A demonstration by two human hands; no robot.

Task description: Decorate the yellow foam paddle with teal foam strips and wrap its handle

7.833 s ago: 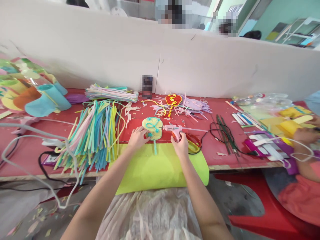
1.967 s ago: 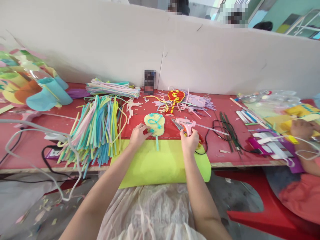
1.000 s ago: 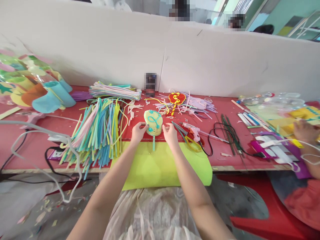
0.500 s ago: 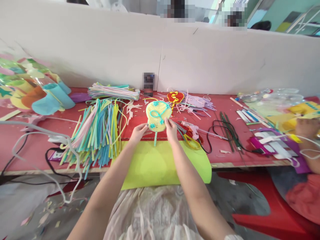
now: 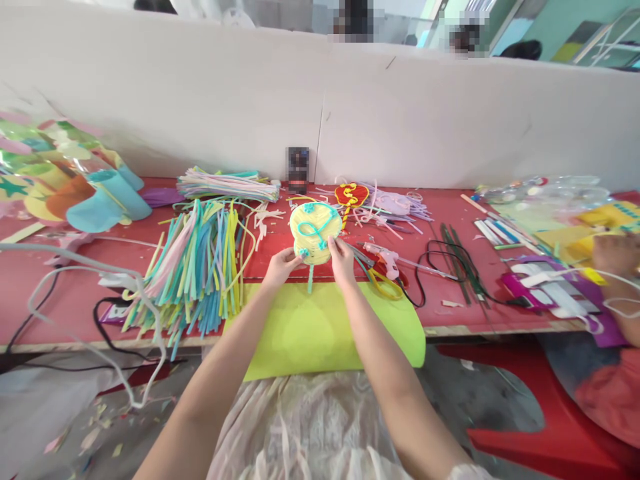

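Yellow fan (image 5: 316,230), gripped at both sides.
Fingers of left hand (image 5: 281,268) and right hand (image 5: 343,262) pinch its lower edges; light pressure should spare the turquoise flowers (image 5: 323,245).

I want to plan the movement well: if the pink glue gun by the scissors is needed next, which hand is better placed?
Probably the right hand: the pink glue gun lies close on its outer side. The left hand is farther off, and both hold the yellow fan.
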